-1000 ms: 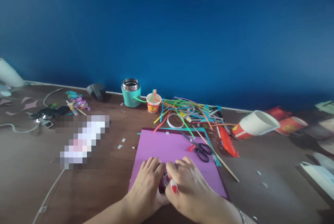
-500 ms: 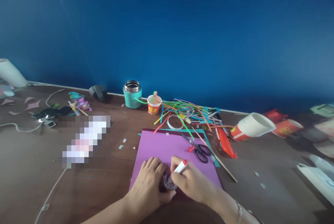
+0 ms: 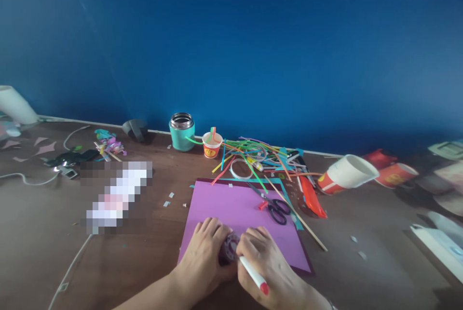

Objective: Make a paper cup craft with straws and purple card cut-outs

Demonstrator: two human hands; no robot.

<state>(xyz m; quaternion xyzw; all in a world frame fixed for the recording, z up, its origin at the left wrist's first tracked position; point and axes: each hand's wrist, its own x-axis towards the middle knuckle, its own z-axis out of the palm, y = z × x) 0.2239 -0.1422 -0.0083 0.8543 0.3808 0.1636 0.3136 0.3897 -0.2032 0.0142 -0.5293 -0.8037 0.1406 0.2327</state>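
Note:
My left hand [image 3: 207,252] is curled around a small tape roll [image 3: 231,247], pressing it onto the purple paper [image 3: 213,199]. The tape roll looks round with a pale ring pattern on top; its lower part is hidden by my fingers. In my right hand [image 3: 265,262] is a white marker [image 3: 252,271], its red end pointing back toward me. The marker's tip is hidden by my fingers beside the tape roll's right edge. On the paper's upper right lie black-handled scissors [image 3: 278,211] and a small red cap [image 3: 263,205].
A wooden stick [image 3: 304,223] crosses the paper's right edge. Behind are a pile of coloured pipe cleaners [image 3: 249,148], a small paper cup [image 3: 211,146] and a teal jar [image 3: 182,134]. Larger paper cups [image 3: 349,172] lie at the right; a pixelated patch [image 3: 119,199] is at the left.
My right hand has turned and shifted round the tape roll's right side, so the marker's red end swings from pointing up and away to down toward me. My left hand stays nearly in place.

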